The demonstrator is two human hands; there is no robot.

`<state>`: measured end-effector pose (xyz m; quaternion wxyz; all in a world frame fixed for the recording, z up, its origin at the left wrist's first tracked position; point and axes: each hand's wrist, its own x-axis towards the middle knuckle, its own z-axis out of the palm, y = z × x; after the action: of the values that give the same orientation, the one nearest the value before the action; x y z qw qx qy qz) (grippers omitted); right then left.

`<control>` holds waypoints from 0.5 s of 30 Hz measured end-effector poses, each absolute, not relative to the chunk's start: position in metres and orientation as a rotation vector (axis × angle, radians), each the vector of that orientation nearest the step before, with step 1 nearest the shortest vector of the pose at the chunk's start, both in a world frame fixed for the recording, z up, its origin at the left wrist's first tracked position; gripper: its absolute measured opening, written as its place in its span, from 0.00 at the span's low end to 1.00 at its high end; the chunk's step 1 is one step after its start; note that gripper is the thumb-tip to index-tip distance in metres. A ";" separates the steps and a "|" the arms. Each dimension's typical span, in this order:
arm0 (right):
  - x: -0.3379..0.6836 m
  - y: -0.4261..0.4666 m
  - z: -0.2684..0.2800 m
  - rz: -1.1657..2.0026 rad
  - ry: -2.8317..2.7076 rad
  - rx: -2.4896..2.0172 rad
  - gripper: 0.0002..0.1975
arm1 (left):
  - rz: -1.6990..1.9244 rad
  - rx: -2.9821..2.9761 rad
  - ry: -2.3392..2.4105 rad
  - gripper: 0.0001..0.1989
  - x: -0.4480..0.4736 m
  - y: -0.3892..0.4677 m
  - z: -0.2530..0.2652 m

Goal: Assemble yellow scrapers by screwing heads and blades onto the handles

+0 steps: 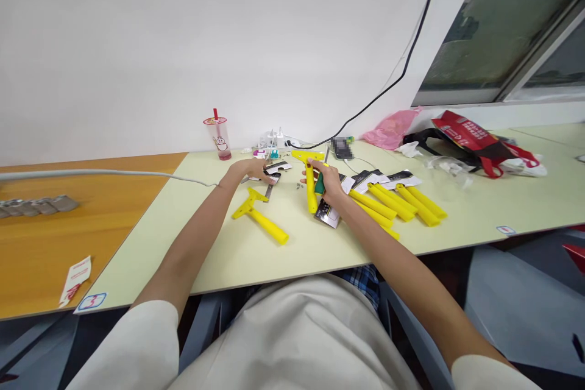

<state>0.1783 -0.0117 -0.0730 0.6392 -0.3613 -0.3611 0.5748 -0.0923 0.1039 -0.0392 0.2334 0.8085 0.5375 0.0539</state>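
Observation:
My right hand is closed around a yellow scraper, its wide head at the top, and a green-handled screwdriver whose shaft points up. My left hand reaches down to a small pile of black-and-white cards, fingers bent together; what they pinch, if anything, is hidden. Beside those fingers lies a thin metal blade. Nearer to me, another yellow scraper lies flat on the table. Tiny screws are scattered left of my right hand.
Several yellow scrapers with card sleeves lie at the right. A drink cup stands by the wall, near plugs and chargers. A black cable runs down the wall. Red and pink bags sit at the back right.

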 end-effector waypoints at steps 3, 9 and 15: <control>0.178 -0.012 -0.073 1.311 -0.823 -0.818 0.17 | -0.035 2.241 1.712 0.70 -0.081 0.099 -0.045; 0.178 -0.011 -0.073 1.307 -0.820 -0.814 0.17 | -0.215 2.284 1.815 0.80 -0.068 0.094 -0.052; 0.177 -0.012 -0.071 1.306 -0.815 -0.826 0.16 | -0.079 2.364 1.605 0.66 -0.071 0.101 -0.049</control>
<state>0.1771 -0.0122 -0.0707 0.6420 -0.3626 -0.3577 0.5731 -0.0714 0.1014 -0.0494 0.1410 0.8188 0.5558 -0.0273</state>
